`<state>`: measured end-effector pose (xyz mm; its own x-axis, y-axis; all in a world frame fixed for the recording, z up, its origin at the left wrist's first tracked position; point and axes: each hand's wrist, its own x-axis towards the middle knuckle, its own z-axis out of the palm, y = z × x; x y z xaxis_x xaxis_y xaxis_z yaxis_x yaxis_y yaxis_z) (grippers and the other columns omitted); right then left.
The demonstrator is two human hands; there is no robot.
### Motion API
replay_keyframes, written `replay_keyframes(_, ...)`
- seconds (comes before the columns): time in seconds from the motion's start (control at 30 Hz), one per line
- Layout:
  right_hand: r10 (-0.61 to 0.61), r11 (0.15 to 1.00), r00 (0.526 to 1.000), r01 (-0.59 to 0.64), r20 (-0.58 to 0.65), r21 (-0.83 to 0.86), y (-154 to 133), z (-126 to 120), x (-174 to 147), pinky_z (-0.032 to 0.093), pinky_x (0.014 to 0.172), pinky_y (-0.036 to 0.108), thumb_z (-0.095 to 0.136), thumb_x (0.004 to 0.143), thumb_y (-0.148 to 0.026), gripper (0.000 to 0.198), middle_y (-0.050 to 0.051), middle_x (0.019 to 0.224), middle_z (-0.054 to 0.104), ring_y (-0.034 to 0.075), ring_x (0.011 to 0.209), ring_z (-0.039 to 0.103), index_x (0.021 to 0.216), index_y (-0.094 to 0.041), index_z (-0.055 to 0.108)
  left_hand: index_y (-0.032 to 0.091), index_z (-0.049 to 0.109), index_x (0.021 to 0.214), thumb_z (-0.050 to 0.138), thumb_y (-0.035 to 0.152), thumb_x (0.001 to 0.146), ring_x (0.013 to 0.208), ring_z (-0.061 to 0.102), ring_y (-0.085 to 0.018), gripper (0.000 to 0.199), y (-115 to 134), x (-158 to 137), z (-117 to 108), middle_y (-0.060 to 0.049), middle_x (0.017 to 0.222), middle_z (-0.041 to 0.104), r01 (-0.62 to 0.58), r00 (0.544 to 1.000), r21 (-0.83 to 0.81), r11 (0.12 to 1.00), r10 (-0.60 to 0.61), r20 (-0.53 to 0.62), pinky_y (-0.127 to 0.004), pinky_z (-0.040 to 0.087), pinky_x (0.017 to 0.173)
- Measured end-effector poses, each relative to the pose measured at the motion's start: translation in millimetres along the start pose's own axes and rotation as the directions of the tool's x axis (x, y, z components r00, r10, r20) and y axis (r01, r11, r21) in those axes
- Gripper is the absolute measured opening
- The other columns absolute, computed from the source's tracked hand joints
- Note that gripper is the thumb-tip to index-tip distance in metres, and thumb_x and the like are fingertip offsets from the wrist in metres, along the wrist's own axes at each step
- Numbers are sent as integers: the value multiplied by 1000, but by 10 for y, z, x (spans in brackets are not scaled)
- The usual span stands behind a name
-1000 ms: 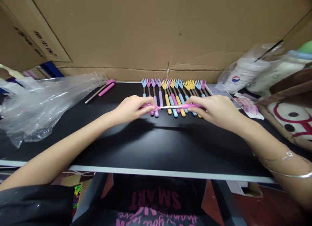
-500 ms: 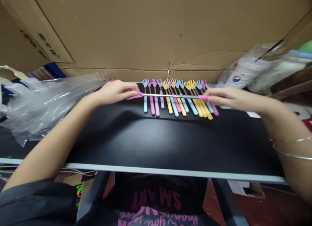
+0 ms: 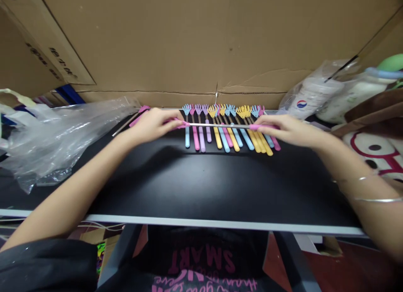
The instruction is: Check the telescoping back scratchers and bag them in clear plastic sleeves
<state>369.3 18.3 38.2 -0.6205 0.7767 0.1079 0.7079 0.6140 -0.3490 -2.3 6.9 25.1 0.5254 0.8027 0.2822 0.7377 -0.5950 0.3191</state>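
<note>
A pink back scratcher point(image 3: 217, 125) with a metal rod is stretched level between my hands, above the desk. My left hand point(image 3: 159, 123) is closed around its pink claw end. At the other end, my right hand point(image 3: 283, 128) grips the pink handle. Behind and below the rod lies a row of several back scratchers in blue, pink, purple and yellow, among them a blue one point(image 3: 187, 136) at the left end and a yellow one point(image 3: 266, 146) toward the right. Another pink claw head point(image 3: 144, 108) and a thin rod show on the desk beyond my left hand, partly hidden by it.
Clear plastic bags point(image 3: 63, 136) lie at the left of the black desk point(image 3: 201, 187). A white Pepsi cup point(image 3: 311, 97) in a plastic bag and a bottle point(image 3: 355, 95) stand at the back right. A cardboard wall point(image 3: 201, 44) closes off the back.
The rod between my hands has become shorter, as my right hand moved left toward my left hand. Both hands still hold the back scratcher. The row on the desk looks the same.
</note>
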Motion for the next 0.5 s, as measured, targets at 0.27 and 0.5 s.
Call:
replay_keyframes(0.27,-74,984,997,67,-37,-166,-315,312,25,32,56,25,39,96,-56,38,-3,59,58,13,52,50,97,-26,63,25,66,97,37,52,98,57,56,-14,40,397,-30,308,2,67,66,-38,998,136,990,32,50,-22,27,57)
replay_keyframes(0.5,-59,998,987,54,150,42,-121,9,31,40,58,26,41,94,-60,47,0,70,63,12,59,54,98,-21,66,22,66,96,37,57,95,58,54,-13,45,177,5,-3,1,70,66,-32,993,124,992,17,121,-22,30,59)
